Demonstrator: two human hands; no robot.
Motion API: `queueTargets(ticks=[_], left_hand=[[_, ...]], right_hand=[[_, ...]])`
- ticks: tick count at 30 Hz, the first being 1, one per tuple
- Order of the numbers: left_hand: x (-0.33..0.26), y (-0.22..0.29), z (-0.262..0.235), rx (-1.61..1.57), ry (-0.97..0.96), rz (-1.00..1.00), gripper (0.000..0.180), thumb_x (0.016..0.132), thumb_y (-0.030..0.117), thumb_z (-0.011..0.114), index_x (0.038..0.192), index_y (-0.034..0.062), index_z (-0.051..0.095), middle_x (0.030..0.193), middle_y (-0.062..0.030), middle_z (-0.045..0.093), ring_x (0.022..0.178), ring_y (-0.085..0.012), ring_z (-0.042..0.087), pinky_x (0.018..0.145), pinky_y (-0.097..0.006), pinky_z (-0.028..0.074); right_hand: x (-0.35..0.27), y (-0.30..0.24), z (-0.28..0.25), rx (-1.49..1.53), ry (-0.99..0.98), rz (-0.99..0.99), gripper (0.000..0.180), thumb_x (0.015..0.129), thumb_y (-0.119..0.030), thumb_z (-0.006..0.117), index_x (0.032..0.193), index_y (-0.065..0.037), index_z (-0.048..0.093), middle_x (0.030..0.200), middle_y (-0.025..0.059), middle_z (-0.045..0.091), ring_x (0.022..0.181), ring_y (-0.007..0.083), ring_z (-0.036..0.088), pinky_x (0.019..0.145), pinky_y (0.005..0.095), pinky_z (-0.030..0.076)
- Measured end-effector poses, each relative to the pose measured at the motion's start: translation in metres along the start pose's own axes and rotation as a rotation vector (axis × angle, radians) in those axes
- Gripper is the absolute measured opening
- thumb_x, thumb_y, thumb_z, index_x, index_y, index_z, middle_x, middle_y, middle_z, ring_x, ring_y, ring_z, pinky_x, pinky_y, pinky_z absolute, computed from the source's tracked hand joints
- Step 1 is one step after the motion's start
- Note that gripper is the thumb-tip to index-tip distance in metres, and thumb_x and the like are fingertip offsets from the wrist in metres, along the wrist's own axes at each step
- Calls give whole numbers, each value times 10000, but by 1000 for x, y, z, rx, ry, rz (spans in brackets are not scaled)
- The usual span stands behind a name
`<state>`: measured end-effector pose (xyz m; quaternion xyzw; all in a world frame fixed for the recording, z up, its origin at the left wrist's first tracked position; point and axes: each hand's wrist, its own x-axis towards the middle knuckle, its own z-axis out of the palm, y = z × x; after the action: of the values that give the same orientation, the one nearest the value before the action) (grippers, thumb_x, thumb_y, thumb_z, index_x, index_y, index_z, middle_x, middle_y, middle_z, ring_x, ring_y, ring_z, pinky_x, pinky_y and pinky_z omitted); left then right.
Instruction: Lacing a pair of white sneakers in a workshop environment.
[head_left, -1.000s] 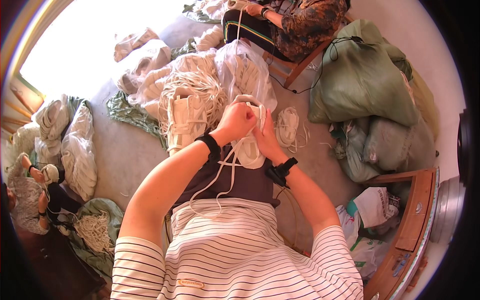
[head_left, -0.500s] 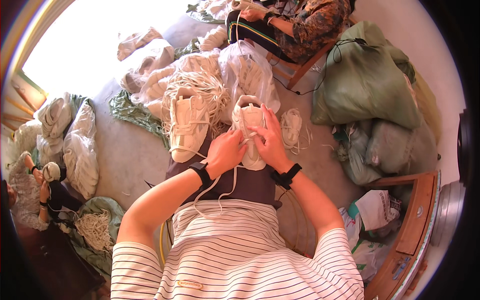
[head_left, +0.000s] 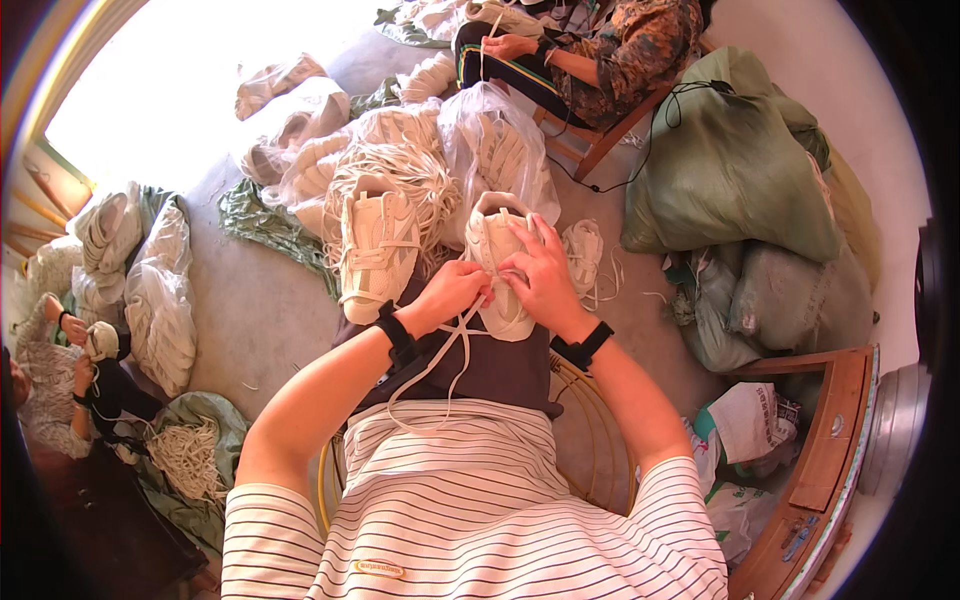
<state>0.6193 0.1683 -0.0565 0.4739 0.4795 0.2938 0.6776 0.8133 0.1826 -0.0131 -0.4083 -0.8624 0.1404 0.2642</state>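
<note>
A cream sneaker [head_left: 490, 240] rests on my lap, toe toward me. My left hand [head_left: 455, 293] is closed in a pinch on its pale shoelace [head_left: 467, 345], beside the lacing at the middle of the shoe. The lace hangs below that hand and loops over my lap and shirt. My right hand [head_left: 545, 280] grips the right side of the same sneaker, fingers over the tongue area and thumb at the lacing. What its fingertips pinch is hard to make out. To the left, a second cream sneaker [head_left: 378, 245] with a lace in it lies on my thigh.
A bundle of loose laces [head_left: 405, 165] and bags of shoes [head_left: 495, 140] lie beyond my knees. Another shoe [head_left: 583, 255] sits on the floor at right. Green sacks [head_left: 735, 160] and a wooden drawer unit [head_left: 825, 440] stand right. Co-workers [head_left: 630, 60] sit ahead and far left.
My left hand has lifted slightly and drawn back a little from the lacing, pulling lace with it. My right hand stays on the sneaker. The co-worker ahead has moved a hand.
</note>
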Motion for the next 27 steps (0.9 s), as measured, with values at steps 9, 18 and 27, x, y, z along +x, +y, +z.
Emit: queueTargets(ticks=[9, 18, 27], left_hand=[[-3, 8, 4, -194, -19, -59, 236, 951, 176, 523, 855, -3, 643, 785, -61, 637, 727, -143, 615, 700, -272, 499], [3, -6, -2, -201, -37, -44, 253, 954, 161, 520, 819, -14, 643, 769, -53, 622, 714, -142, 598, 712, -278, 506], [-7, -5, -17, -128, -63, -66, 249, 948, 159, 518, 813, -11, 642, 771, -64, 634, 721, -151, 626, 718, -278, 511]], right_hand=[[4, -2, 0, 134, -3, 70, 57, 777, -64, 689, 831, -44, 689, 1375, 171, 506, 1386, 400, 284, 1129, 478, 245], [12, 37, -55, 467, 342, 387, 135, 876, -97, 629, 977, -12, 658, 1149, 90, 666, 1094, 214, 595, 964, 325, 432], [-27, 160, -240, 414, 1110, 571, 165, 870, -85, 637, 1010, 2, 645, 1038, 83, 699, 888, 131, 645, 726, 244, 500]])
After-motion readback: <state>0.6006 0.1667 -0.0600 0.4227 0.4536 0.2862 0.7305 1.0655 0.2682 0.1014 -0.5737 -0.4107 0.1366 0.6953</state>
